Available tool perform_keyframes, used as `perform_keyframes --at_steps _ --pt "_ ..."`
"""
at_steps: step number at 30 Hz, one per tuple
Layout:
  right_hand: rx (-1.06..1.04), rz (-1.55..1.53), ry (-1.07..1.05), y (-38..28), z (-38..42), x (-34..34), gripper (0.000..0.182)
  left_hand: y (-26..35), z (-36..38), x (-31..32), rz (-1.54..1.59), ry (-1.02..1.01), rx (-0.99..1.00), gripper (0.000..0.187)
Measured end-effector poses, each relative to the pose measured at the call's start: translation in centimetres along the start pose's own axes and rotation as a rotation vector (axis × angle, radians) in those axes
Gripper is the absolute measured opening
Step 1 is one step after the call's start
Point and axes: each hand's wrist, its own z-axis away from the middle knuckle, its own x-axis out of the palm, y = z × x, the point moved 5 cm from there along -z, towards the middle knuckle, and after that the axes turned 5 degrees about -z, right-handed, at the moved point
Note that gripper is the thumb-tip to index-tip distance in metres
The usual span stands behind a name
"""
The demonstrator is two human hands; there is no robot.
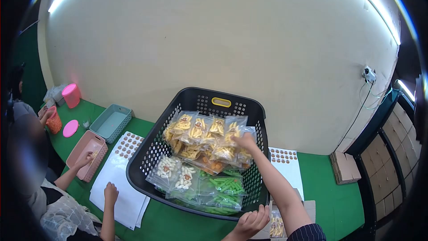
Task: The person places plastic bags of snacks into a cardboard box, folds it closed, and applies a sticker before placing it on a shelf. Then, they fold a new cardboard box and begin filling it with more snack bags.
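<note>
A large black plastic basket [196, 94] with a perforated wall and a yellow-rimmed handle hole leans towards me. Inside lie clear packets of yellow stick snacks [198, 127], white pieces [167, 168] and green sticks [225, 185], plus an orange-filled packet [209, 164] partly covered. My right hand [245, 142] reaches in at the right side, fingers closed on a packet of yellow snacks [234, 127]. Outside the near right corner, my left hand [253, 222] has its fingers curled at the basket's rim; the contact is partly hidden.
At left a co-worker's hand [84, 159] is over a pink basket [95, 169], beside a teal basket [122, 116]. Sticker sheets [118, 187] lie on the green table [327, 187]. A snack packet [276, 225] lies under my right arm; folded cardboard [345, 169] stands right.
</note>
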Motion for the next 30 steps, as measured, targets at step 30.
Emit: perform_keyframes --at_steps 30 --pt "0.101 -1.645 0.179 20.8 31.0 -9.0 0.033 1.0 0.7 0.9 -0.034 0.062 -0.078 0.014"
